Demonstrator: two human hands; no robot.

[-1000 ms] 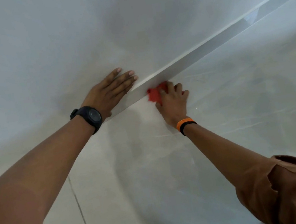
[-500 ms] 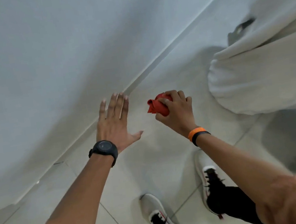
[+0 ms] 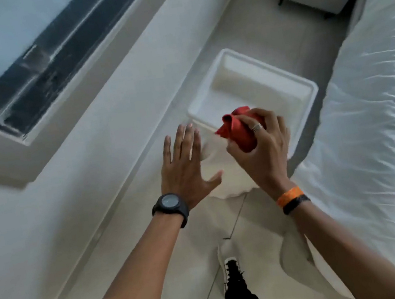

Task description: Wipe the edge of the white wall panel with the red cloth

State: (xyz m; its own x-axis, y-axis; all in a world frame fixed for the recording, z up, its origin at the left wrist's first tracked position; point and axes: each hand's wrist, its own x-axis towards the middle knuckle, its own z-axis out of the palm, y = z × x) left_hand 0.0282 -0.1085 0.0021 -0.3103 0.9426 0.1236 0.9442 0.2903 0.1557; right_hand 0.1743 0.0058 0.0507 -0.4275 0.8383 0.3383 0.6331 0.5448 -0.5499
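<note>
The red cloth point(image 3: 238, 130) is bunched into a ball in the right hand point(image 3: 260, 151), whose fingers curl round it and pinch it tight, one loose fold sticking out toward the upper left. It hangs in the air above a white tray point(image 3: 253, 83) that lies on the pale floor point(image 3: 153, 234), touching nothing but the hand. The left hand point(image 3: 185, 166) is beside it, flat and spread, fingers apart and holding nothing, palm facing down and away over the floor near the tray's corner.

The white wall panel point(image 3: 78, 121) runs diagonally on the left, with its lower edge meeting the floor as a long pale line, and a dark-framed window point(image 3: 28, 54) sits above it. Neither hand touches the panel: both are well apart from its edge. So I judge this a gap between strokes, the cloth lifted clear and the person standing over the floor. The next move, as I read it, calls for bringing the bunched cloth back to the panel's edge and pressing it there, with the free hand likely braced on the wall.

Counted: one red cloth, one tray, one window, two hands, one black watch point(image 3: 170, 206) on the left wrist, one orange-and-black band point(image 3: 292, 197) on the right, a ring on a right finger, one bed point(image 3: 373, 121) with white sheets at the right, and one dark-legged foot in a white shoe point(image 3: 232, 268) below
</note>
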